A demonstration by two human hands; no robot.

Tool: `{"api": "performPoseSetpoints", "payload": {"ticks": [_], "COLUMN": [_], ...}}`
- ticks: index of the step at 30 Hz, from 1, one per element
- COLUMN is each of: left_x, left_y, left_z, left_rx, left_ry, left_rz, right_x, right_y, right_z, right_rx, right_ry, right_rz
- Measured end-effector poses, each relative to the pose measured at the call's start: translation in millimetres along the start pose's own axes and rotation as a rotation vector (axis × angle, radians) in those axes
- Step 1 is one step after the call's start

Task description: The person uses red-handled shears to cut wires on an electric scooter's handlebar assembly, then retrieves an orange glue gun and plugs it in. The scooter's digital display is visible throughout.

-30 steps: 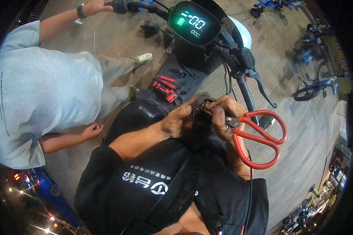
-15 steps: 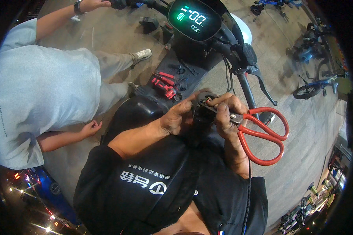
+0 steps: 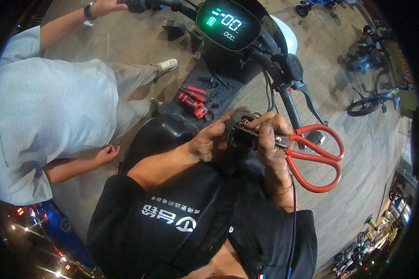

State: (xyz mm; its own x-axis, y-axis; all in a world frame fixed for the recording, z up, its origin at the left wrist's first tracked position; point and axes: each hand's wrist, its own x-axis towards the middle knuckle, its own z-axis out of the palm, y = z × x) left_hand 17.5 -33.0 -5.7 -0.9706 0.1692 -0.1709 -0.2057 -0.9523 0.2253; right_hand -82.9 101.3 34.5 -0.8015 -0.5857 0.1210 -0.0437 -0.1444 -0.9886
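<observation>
My left hand [image 3: 208, 142] is closed around a small black housing [image 3: 239, 136] with thin wires [image 3: 245, 122] showing in its open top. My right hand [image 3: 270, 144] grips scissors [image 3: 307, 158] with red looped handles, their pivot beside my thumb and their blades pointing left at the housing, tips hard to make out. The fingers of that hand reach to the wires. Beyond my hands, red-and-black tools [image 3: 195, 103] lie on the scooter's footboard [image 3: 230, 97]. A black cable runs down past my right wrist.
The scooter's lit display [image 3: 226, 25], handlebar and brake lever [image 3: 312, 104] stand ahead; its black seat [image 3: 167, 135] is below left. A person in a grey shirt [image 3: 56, 107] stands close on the left, a hand on the handlebar. Bicycles [image 3: 365, 104] stand right, a blue vehicle [image 3: 60, 223] lower left.
My right hand and the scissors have shifted a little to the right and turned slightly. My left hand stays on the housing. The other person appears slightly further left.
</observation>
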Motion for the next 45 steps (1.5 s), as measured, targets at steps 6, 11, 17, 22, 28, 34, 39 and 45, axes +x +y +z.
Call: {"api": "performPoseSetpoints", "payload": {"ticks": [6, 11, 17, 22, 28, 34, 39, 45], "left_x": [0, -1, -2, -4, -3, -4, -4, -4], "left_y": [-1, -1, -3, -1, -3, -6, -8, -5], "left_z": [-4, -2, -6, -3, -9, -8, -12, -15], "left_rx": [-0.014, -0.023, -0.051, -0.036, -0.036, -0.028, -0.008, -0.037], "left_ry": [-0.008, 0.003, 0.019, 0.037, 0.003, -0.013, -0.036, -0.009], "left_rz": [-0.005, -0.009, -0.028, -0.040, -0.022, 0.017, 0.030, -0.008], "right_x": [2, 8, 12, 12, 10, 9, 10, 10], "right_y": [-6, -2, -4, 1, 2, 0, -3, -1], "right_z": [-1, -6, -8, -10, -8, -7, -10, -9], "right_rx": [-0.030, -0.107, -0.144, -0.150, -0.123, -0.119, -0.143, -0.103], "right_ry": [-0.033, -0.099, -0.150, -0.170, -0.161, -0.143, -0.154, -0.147], "right_rz": [0.055, -0.012, -0.051, -0.096, -0.105, -0.067, -0.063, -0.086]}}
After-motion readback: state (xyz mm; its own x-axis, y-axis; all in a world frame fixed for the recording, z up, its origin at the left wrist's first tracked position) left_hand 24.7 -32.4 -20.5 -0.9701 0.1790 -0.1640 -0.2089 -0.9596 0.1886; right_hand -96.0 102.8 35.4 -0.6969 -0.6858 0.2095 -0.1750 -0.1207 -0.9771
